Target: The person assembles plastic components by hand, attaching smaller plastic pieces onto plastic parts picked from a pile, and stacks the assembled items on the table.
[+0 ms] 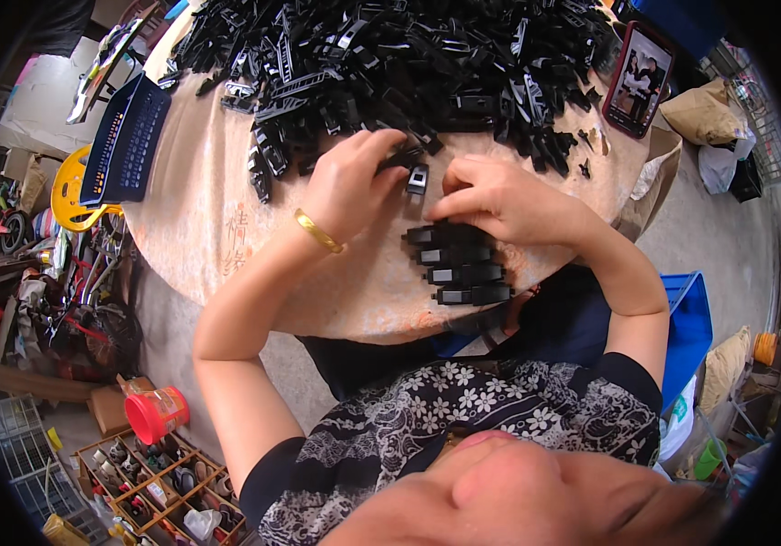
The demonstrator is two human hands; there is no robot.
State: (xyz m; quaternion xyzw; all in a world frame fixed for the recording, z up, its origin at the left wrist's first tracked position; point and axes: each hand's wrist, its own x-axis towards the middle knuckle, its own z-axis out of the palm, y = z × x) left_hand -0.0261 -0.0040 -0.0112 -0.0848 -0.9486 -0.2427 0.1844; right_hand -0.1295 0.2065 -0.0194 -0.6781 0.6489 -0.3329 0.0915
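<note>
A large heap of black plastic parts (381, 68), some ladder-shaped, covers the far side of a round table. My left hand (345, 182), with a gold bangle at the wrist, is at the near edge of the heap. Its thumb and fingers close round a small black plastic part (398, 158). Just right of that thumb is a black piece with a silvery face (418, 179). My right hand (504, 200) is closed, fingertips bent together; what they hold, if anything, is hidden. Directly below it, several similar black blocks (468, 275) lie in a neat row toward me.
A patterned peach cloth (199, 209) covers the table. A phone (638, 80) stands at the far right edge. On the left, a dark blue basket (126, 136) rests on a yellow stool (70, 189). A blue bin (689, 318) stands right; a red bucket (156, 414) is lower left.
</note>
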